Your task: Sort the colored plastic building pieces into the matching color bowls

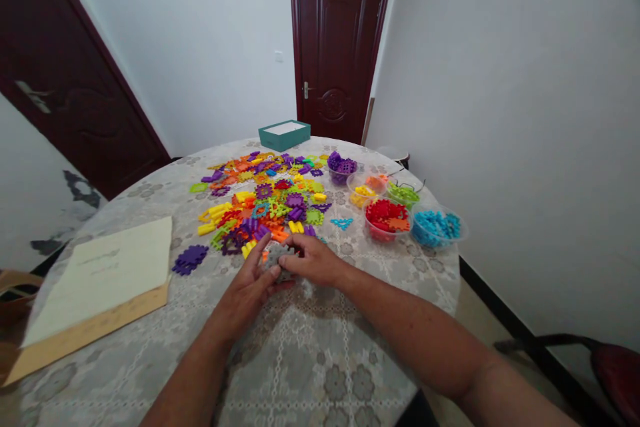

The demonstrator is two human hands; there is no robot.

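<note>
Two hands, my left hand (253,279) and right hand (316,260), hold grey pieces (281,259), nearer me than the colourful pile (295,201); I think gentle, even grip is best.

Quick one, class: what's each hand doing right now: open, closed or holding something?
Left hand: holding grey plastic building pieces.
Right hand: closed on the same pieces.

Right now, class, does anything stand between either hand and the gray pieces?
Nothing visible does: the left hand and right hand both hold the gray pieces directly. The colorful pile lies beyond them, not in between.
</note>
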